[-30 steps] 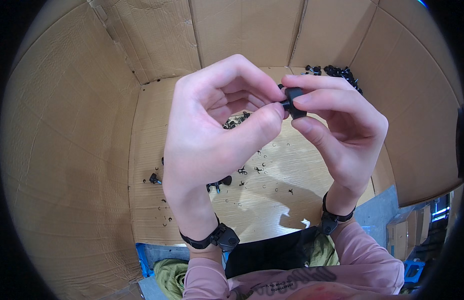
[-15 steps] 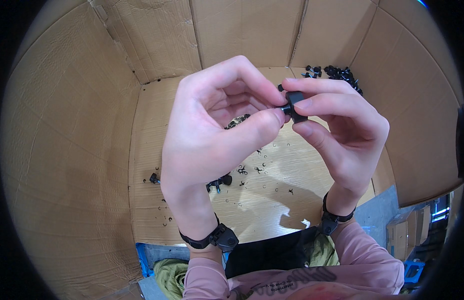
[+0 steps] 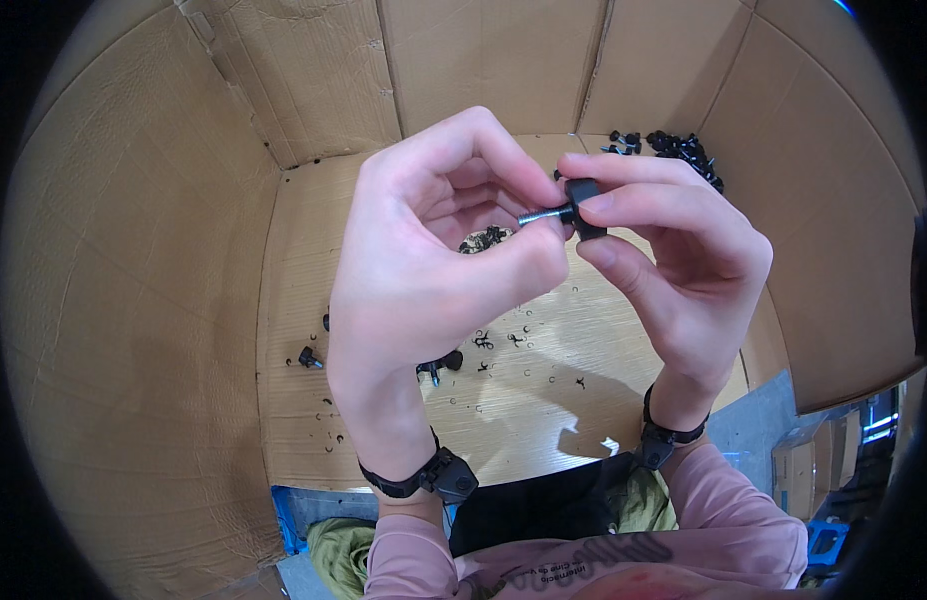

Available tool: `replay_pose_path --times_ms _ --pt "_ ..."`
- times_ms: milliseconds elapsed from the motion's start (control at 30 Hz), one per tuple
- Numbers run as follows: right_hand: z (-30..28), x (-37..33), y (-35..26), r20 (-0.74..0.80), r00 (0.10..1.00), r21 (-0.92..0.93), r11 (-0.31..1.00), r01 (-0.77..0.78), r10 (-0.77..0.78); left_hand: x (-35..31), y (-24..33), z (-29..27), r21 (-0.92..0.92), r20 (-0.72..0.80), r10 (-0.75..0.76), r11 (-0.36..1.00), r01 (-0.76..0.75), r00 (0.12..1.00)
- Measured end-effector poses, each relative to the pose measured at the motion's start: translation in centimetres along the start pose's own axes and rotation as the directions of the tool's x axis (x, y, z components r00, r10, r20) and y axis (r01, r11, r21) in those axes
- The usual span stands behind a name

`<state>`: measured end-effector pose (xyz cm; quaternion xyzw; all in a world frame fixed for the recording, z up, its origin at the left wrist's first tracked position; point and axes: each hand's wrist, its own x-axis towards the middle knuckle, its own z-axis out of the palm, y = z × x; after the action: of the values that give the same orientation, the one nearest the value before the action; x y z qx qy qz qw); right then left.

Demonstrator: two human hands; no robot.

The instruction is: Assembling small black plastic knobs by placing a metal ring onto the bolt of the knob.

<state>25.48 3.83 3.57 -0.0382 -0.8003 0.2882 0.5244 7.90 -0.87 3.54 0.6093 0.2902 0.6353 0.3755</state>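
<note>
Raised above the board, a knob screw (image 3: pixel 585 210) with a thick black head lies nearly level, its silvery threaded shank pointing left. My right hand (image 3: pixel 673 235) grips the head between thumb and fingertips. At the collar, where shank and head meet, the thumb and forefinger of my left hand (image 3: pixel 423 250) pinch from the other side. The other left fingers curl behind, partly hidden. Beneath my left hand, more knob screws (image 3: pixel 443 365) lie on the board, partly covered by the wrist. Another knob screw (image 3: pixel 309 357) rests to the left of it.
Cardboard walls (image 3: pixel 493 70) enclose the pale board (image 3: pixel 603 350) at the back and sides. A heap of knob screws (image 3: pixel 683 155) sits in the far right corner. Small black C-shaped bits (image 3: pixel 516 340) are scattered about, with a cluster (image 3: pixel 483 240) behind my left thumb.
The threaded shank now shows between my left thumb and forefinger; before, they covered most of it. The knob screw and my right hand have shifted slightly left and up.
</note>
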Motion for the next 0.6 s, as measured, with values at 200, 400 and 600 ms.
replay_pose_path --times_ms 200,400,600 --pt "0.1 -0.1 0.0 -0.024 0.999 0.063 0.997 -0.032 0.034 0.01 0.06 0.22 0.017 -0.015 0.024 1.0 -0.024 1.0" --pt "0.36 -0.09 -0.01 -0.059 0.997 0.086 0.995 -0.043 0.048 0.01 0.05 0.42 0.031 -0.044 0.056 0.998 -0.055 0.997" --pt "0.51 -0.11 0.04 -0.073 0.996 0.077 0.996 -0.047 0.052 0.03 -0.04 0.25 0.055 -0.044 0.06 0.997 -0.057 0.997"
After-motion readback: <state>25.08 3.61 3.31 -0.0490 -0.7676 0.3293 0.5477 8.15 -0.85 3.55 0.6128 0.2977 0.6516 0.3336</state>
